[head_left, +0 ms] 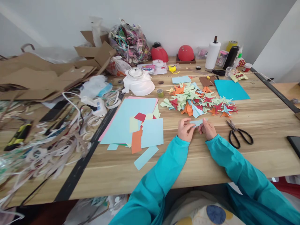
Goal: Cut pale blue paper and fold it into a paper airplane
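Note:
Between my two hands is a small light-blue strip of folded paper (197,122), held just above the wooden table. My left hand (186,129) pinches its left end, and my right hand (208,129) grips the right end between thumb and fingers. Just beyond them spreads a pile of small folded paper pieces (191,93) in pale green, red, orange and blue. Black-handled scissors (239,134) lie partly open to the right of my right hand. Left of my hands are light-blue sheets (152,132), an orange piece (136,142) and a loose blue strip (146,157).
Cables and white straps (77,147) tangle at the left, near flattened cardboard (30,75). A bright blue sheet (232,89) lies beyond the pile. Along the back stand a stuffed plastic bag (130,42), red domes (186,53) and a white roll (212,55). A dark device (294,144) sits at the right edge.

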A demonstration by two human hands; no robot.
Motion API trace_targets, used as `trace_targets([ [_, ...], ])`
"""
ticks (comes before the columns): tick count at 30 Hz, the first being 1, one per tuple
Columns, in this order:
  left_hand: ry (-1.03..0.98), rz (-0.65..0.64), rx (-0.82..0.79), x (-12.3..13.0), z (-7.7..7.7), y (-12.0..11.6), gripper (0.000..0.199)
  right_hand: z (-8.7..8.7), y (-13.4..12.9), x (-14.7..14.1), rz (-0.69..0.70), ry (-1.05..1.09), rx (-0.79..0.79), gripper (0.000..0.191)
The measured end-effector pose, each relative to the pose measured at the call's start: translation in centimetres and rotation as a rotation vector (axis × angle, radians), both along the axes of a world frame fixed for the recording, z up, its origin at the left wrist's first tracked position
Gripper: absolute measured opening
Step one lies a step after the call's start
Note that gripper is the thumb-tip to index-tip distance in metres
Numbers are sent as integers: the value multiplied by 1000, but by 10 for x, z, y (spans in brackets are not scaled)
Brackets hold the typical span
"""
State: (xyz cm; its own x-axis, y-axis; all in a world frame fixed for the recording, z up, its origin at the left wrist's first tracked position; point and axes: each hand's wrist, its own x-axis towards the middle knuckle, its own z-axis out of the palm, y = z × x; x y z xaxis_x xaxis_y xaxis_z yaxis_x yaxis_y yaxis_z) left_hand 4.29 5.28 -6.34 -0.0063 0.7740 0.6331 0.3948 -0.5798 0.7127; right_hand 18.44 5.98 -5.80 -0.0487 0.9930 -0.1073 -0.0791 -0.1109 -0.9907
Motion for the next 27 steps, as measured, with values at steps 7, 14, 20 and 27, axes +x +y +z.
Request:
trace_targets([
  [7, -387, 36, -345, 2, 6, 0, 18, 0, 0, 0, -118, 149, 102, 56],
  [14, -620, -140, -644, -4, 8, 10, 28, 0, 8, 7, -347, 159, 148, 29],
  [20, -528, -247, -691, -5, -1, 13, 26, 1, 5, 5, -89, 7, 162, 32],
  [27, -556, -258, -705, -6, -6, 15, 33, -7, 6, 3, -31, -57, 194, 31],
])
